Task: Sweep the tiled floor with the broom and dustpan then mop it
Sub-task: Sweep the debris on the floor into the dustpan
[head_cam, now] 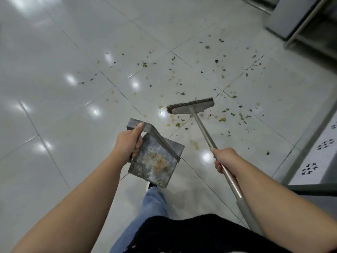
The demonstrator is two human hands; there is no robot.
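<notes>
My left hand (128,143) grips the bent handle of a grey metal dustpan (156,161), which hangs tilted above the floor with orange-brown stains inside. My right hand (225,157) holds the metal pole of the broom (204,130). The broom's brown-bristled head (190,106) rests on the glossy white tiled floor (73,106), ahead of the dustpan. Green and dark scraps of debris (217,70) lie scattered beyond and to the right of the broom head, with yellowish smears among them.
A metal cabinet or shelf base (300,21) stands at the top right. A white panel with black patterns (321,152) and a metal frame run along the right edge. My leg in blue jeans (151,207) is below the dustpan.
</notes>
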